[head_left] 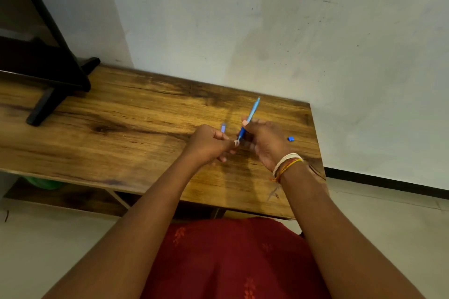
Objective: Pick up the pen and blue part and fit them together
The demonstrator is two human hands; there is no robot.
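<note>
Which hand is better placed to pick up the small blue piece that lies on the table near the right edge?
The right hand, probably. The small blue piece lies just beside it on the wooden table, but this hand grips the blue pen. The left hand is farther and pinches the pen's lower end.

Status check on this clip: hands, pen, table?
Right hand grips blue pen. Left hand pinches its lower tip. Two small blue pieces loose on wooden table, nothing blocking.

Wooden table [136, 114] bearing black stand [46, 104], two small blue pieces [290, 138].
</note>
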